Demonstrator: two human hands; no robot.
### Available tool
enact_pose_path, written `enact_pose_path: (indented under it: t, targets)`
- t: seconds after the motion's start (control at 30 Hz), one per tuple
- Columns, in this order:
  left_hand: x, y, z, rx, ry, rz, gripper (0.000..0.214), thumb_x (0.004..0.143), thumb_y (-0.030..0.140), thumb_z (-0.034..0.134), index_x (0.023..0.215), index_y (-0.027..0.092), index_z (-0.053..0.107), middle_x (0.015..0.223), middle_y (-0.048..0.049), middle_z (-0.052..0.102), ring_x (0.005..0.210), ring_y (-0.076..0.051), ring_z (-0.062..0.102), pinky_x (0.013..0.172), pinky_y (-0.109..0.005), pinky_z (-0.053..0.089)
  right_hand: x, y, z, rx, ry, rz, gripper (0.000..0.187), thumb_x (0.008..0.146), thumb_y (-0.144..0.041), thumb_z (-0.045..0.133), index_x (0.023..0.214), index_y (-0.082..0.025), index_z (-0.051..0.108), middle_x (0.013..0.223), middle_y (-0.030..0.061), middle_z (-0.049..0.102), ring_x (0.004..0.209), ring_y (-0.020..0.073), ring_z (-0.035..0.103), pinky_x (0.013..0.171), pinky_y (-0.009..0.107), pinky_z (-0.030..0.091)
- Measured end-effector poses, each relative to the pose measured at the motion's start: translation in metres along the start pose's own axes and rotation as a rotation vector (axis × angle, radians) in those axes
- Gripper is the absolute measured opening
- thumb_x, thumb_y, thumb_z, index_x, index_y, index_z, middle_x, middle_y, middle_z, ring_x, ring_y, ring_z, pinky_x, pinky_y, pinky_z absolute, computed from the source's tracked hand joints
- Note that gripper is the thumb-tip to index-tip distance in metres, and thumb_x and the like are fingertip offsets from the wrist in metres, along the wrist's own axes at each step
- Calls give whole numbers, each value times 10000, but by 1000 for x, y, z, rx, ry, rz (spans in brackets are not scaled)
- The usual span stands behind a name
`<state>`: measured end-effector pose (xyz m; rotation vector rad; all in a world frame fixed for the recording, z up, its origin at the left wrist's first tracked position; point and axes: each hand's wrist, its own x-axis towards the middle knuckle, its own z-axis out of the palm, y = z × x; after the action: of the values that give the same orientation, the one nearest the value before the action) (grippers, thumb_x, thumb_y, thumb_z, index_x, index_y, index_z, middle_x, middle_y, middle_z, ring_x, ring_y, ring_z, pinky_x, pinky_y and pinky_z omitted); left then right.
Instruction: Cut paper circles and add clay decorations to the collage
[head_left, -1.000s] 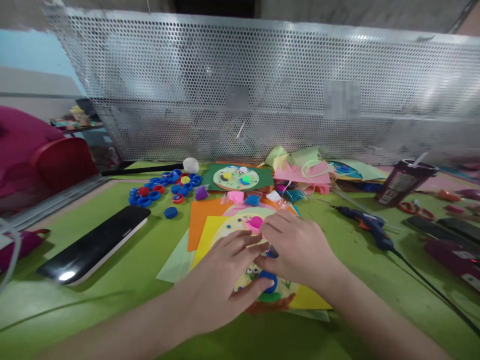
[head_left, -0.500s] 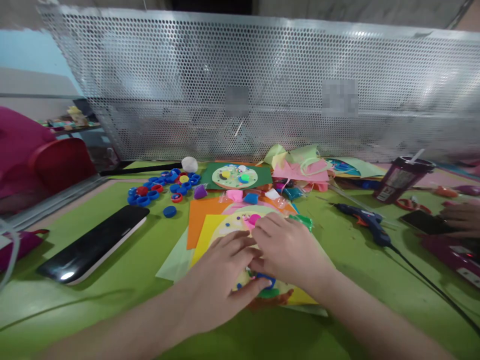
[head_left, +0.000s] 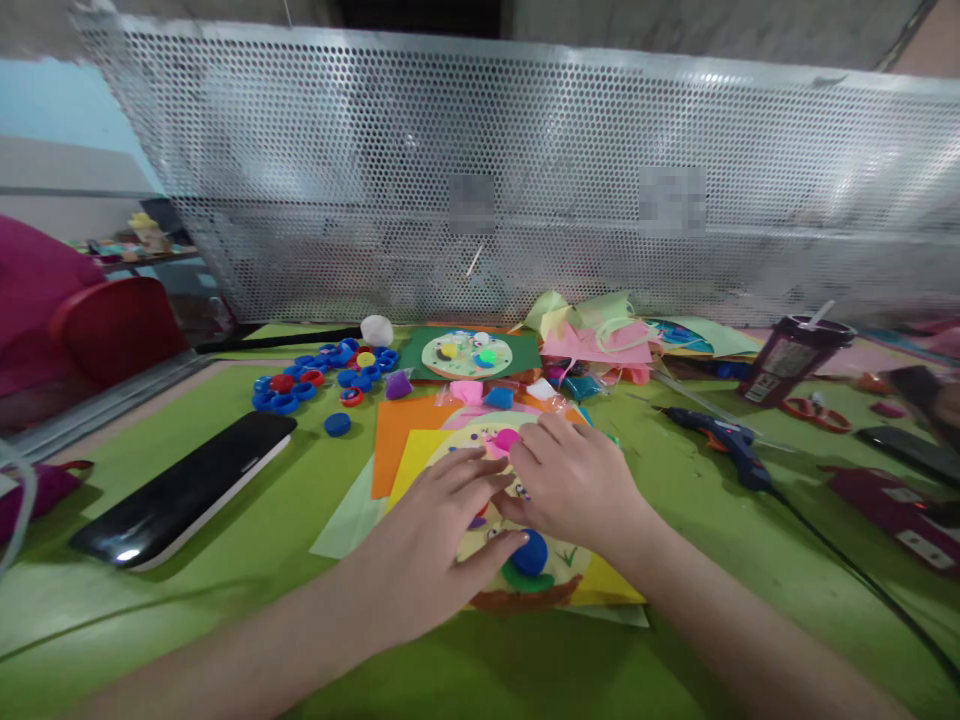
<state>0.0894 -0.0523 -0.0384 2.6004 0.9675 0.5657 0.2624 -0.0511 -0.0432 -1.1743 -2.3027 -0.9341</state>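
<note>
A pale round craft picture [head_left: 478,555] lies on a yellow sheet [head_left: 420,455] in front of me. It bears a blue bottle cap [head_left: 530,552], a pink round piece [head_left: 508,440], green clay and a brown clay strip [head_left: 517,598] along its near edge. My left hand [head_left: 439,535] rests across the picture's left side with fingers spread, its thumb tip at the blue cap. Over the right side, my right hand [head_left: 574,490] is closed, fingertips bent down at the picture's middle. Whatever those fingers pinch is hidden beneath them.
Loose bottle caps [head_left: 285,385] and a black-topped case [head_left: 191,490] lie left. Clay packets [head_left: 466,392] and a second round picture [head_left: 465,355] sit behind. To the right are a glue gun [head_left: 724,440] with its cord, scissors [head_left: 817,412] and a cup [head_left: 795,360]. A perforated metal screen [head_left: 570,130] stands behind.
My left thumb has drawn back slightly, showing more of the blue cap. My right hand has shifted a little upward. At far right, the other person's hand and the dark phone have moved.
</note>
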Motion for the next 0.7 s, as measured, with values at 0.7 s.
enact_pose_path:
  t: [0.7]
  targets:
    - [0, 1, 4, 107, -45, 34, 191, 849, 351, 509, 933, 204, 597, 1219, -103, 568, 1220, -303, 416, 984, -522, 382, 4, -2, -1, -38, 104, -100, 235, 801, -256, 515, 620, -142, 612, 594, 52, 592, 585, 185, 493, 443, 284, 266]
